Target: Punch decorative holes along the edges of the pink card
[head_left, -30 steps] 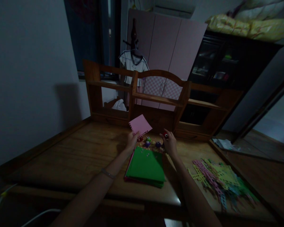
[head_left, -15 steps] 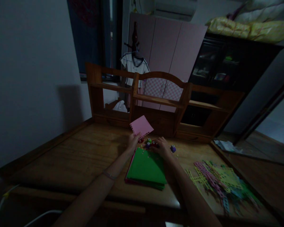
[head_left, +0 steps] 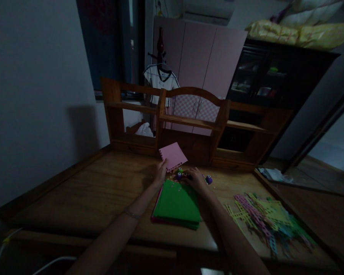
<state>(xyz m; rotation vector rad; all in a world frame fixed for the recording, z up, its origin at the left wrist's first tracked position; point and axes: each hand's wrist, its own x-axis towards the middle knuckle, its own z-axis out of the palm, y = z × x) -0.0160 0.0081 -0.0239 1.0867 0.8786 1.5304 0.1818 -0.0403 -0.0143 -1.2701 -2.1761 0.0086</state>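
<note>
- A wooden desk (head_left: 117, 183) fills most of the lower view, its bare surface widest toward the left side.
- A wooden shelf unit (head_left: 189, 121) stands along the desk's far edge, with an arched top rail over its middle section.
- A loose pile of hole-punched paper (head_left: 263, 215), in yellow, pink, blue and green, lies on the desk to the right, well apart from both hands.
- A stack of sheets (head_left: 176, 206), green on top with pinkish-red edges showing beneath, lies between the forearms.
- The right hand (head_left: 197, 179) is over the desk just beyond the stack, its fingers curled down at a small dark punch (head_left: 185, 175); whether they pinch it or only touch it, I cannot tell.
- The left hand (head_left: 159, 172) pinches the near left part of a pink sheet between thumb and fingers.
- The pink sheet (head_left: 174, 154) is held up beyond the stack, tilted, with holes along two edges.
- A purple punch (head_left: 208, 179) sits on the desk just right of the right hand.
- Another purple punch (head_left: 179, 176) and a green punch (head_left: 180, 170) stand between the hands.
- Tiny paper bits (head_left: 173, 185) are scattered on the stack's far end and on the desk beside it.
</note>
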